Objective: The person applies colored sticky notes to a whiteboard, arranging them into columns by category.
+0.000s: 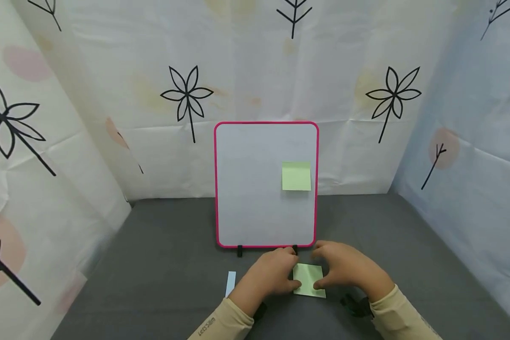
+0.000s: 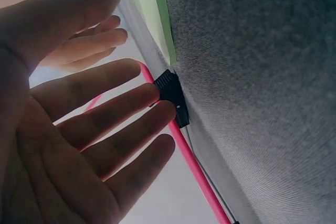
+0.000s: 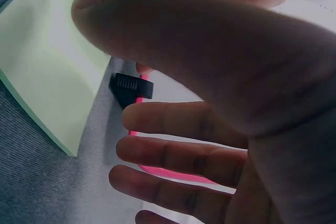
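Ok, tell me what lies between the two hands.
In the head view, a pale green sticky-note pad lies on the dark grey table between the left hand and right hand.

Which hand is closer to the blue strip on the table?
The left hand: it is just to the right of the blue strip. The right hand is farther right, mostly beyond the green notepad between the hands.

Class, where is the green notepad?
In the head view, the green notepad lies right of centre, between left hand and right hand, in front of the whiteboard.
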Tool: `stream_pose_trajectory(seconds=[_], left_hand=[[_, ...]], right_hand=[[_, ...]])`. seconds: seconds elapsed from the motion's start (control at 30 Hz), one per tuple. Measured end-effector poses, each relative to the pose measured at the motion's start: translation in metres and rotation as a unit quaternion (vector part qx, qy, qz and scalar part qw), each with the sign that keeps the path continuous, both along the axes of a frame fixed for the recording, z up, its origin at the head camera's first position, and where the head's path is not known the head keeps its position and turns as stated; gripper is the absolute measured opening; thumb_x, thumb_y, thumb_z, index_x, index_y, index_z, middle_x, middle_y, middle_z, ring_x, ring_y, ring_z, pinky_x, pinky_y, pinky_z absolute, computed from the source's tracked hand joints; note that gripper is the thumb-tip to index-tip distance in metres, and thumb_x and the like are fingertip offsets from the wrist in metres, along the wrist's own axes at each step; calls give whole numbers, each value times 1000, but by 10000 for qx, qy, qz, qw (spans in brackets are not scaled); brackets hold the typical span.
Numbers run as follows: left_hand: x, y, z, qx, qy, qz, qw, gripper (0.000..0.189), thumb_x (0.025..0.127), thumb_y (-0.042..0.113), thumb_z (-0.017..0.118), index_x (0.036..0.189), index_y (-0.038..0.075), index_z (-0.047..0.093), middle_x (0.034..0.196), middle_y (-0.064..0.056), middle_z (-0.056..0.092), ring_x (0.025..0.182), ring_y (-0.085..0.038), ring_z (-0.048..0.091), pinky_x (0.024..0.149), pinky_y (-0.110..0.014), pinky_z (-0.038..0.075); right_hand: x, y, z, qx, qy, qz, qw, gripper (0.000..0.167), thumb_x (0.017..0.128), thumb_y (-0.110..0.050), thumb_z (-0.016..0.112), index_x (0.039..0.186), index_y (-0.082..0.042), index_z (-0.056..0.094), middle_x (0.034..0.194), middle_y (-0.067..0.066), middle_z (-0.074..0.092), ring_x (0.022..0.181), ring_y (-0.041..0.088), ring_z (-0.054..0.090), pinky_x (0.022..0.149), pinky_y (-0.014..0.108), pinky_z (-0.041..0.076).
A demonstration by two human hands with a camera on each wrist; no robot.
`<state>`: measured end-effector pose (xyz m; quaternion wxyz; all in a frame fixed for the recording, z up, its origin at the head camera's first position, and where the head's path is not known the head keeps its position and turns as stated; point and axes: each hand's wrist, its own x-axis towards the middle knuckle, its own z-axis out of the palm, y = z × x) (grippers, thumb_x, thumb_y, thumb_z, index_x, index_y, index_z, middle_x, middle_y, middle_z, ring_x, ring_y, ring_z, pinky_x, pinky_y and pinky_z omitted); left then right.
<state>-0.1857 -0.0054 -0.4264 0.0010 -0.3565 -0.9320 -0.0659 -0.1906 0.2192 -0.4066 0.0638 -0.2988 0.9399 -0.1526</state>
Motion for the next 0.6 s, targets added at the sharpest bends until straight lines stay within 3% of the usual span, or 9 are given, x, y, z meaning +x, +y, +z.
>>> stream_pose_trajectory(seconds=[0.6], left_hand=[[0,1,-5,-55,-42,9,10000,29,83,36,90,101,17,77,93,7,60,76,-7,51,65,-24,47]], right_hand=[[1,-3,-8,-87,-78,145,9998,42,67,-27,99,99,-14,76,96,-10,63,80,5,56,71,28,49]])
